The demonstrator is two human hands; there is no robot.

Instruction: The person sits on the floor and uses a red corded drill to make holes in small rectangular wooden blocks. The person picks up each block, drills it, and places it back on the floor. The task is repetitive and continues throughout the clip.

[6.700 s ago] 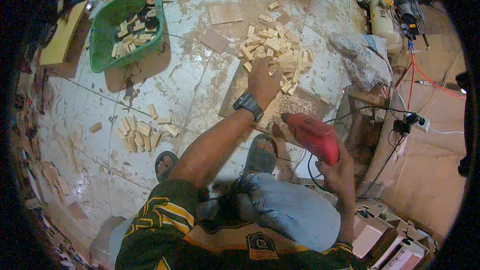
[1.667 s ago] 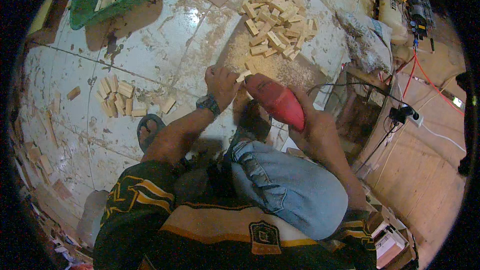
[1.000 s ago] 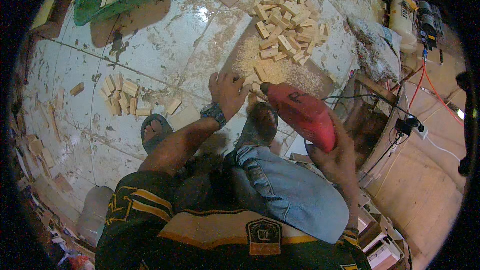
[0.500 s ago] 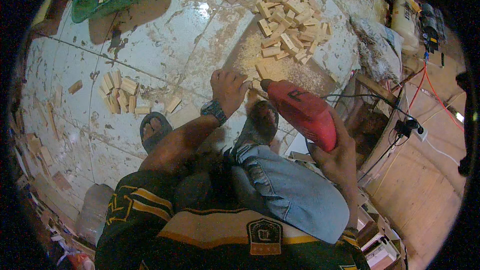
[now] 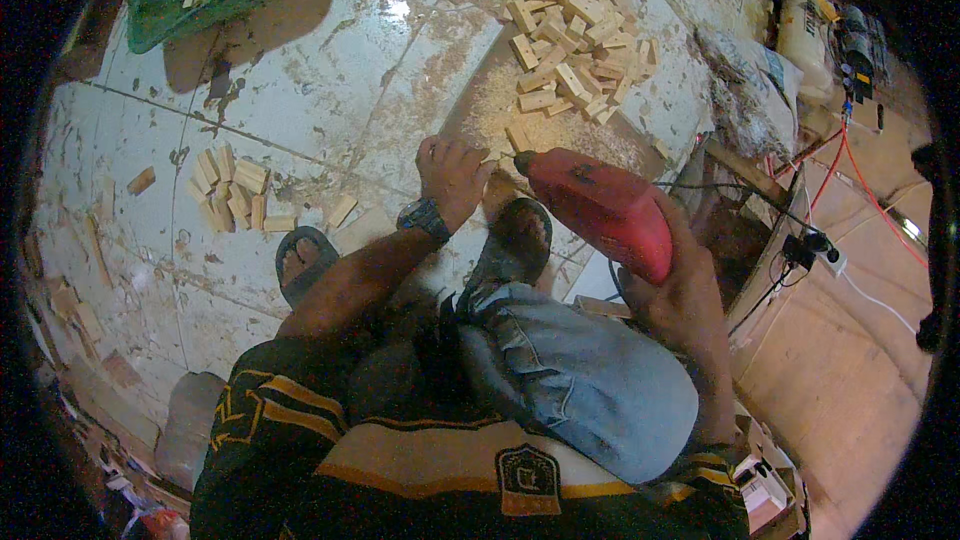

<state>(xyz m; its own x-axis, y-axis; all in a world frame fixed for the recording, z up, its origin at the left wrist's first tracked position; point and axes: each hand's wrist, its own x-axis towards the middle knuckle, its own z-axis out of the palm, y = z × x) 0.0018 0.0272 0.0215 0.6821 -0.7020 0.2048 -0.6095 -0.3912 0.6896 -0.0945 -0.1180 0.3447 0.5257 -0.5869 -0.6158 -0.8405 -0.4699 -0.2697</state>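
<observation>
My right hand [image 5: 682, 265] is wrapped round the handle end of a red power drill [image 5: 600, 208]. The drill's dark chuck points left, at the fingertips of my left hand [image 5: 452, 178]. Those fingers are closed on a small wooden block [image 5: 506, 158], mostly hidden between the fingers and the chuck, just beyond my right foot. Whether the bit is in the wood I cannot tell. Another wooden block [image 5: 516, 137] lies right beyond the chuck, on a brown board [image 5: 480, 108] strewn with sawdust.
A heap of wooden blocks [image 5: 575, 35] covers the board's far part. Left on the tiled floor sits a smaller group of blocks [image 5: 232, 185]. A green tub [image 5: 150, 15] with blocks stands far left. An air compressor [image 5: 805, 35], cables and a wooden box frame [image 5: 745, 175] are at right.
The view has shifted slightly. The rear of the drill and my right hand have moved a little away from my body, while the chuck stays by my left fingertips.
</observation>
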